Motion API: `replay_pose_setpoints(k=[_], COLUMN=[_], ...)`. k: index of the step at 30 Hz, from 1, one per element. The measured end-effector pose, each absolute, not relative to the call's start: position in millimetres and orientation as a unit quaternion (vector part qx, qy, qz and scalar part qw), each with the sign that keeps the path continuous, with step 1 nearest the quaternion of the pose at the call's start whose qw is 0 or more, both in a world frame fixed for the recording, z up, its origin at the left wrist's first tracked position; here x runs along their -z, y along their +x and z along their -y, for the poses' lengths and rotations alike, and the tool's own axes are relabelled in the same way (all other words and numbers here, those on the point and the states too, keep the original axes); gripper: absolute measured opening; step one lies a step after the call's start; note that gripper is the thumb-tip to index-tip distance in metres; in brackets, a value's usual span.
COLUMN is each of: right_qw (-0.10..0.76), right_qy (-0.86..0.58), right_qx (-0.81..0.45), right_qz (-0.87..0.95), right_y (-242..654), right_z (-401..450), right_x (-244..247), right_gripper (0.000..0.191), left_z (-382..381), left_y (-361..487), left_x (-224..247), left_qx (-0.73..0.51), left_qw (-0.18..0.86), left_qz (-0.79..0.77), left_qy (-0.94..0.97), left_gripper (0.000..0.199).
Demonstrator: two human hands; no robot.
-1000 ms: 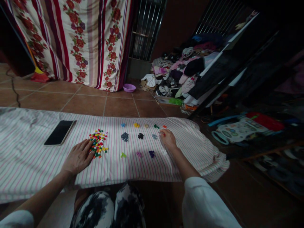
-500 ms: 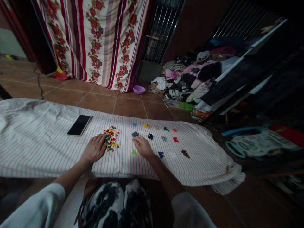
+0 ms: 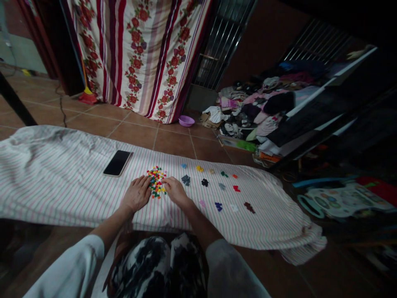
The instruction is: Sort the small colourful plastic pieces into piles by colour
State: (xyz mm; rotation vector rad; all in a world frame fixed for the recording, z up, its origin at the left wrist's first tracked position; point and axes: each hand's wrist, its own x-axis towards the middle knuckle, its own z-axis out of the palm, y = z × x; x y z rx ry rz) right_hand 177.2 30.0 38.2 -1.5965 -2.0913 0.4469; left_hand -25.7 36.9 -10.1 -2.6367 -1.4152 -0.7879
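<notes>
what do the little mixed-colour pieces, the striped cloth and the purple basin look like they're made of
Little mixed-colour pieces: probably plastic, given their solid, bright colours; too small to judge the finish.
Striped cloth: woven fabric, likely cotton or a blend, with a matte look; it wrinkles and drapes softly.
Purple basin: likely moulded plastic, with one even colour and a smooth-looking wall.

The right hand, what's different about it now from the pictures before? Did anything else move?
The right hand moved left across the cloth, from the red pieces to the right edge of the colorful pile. The red pieces now lie uncovered; I can't tell if it let one go or holds anything. The left hand stayed at the pile's left edge, and the phone stayed put.
</notes>
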Motion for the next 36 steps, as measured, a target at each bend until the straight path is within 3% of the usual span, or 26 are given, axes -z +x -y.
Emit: replay_pose_setpoints(k=[16, 26, 36], right_qw=[0.103, 0.086, 0.035], right_qy=[-0.617, -0.604, -0.641], right_qx=[-0.076, -0.022, -0.063], right_qz=[0.777, 0.792, 0.764], right_y=[155, 152, 140], right_z=[-36, -26, -27], right_x=[-42, -42, -56], right_gripper=[0.028, 0.028, 0.031], left_z=[-36, 12, 46], left_y=[-30, 2, 38], left_x=[9, 18, 27], left_qx=[0.31, 0.378, 0.183], left_qw=[-0.026, 0.031, 0.039], left_qz=[0.447, 0.531, 0.592], left_qy=[-0.838, -0.757, -0.784], left_gripper=[0.044, 0.049, 0.055])
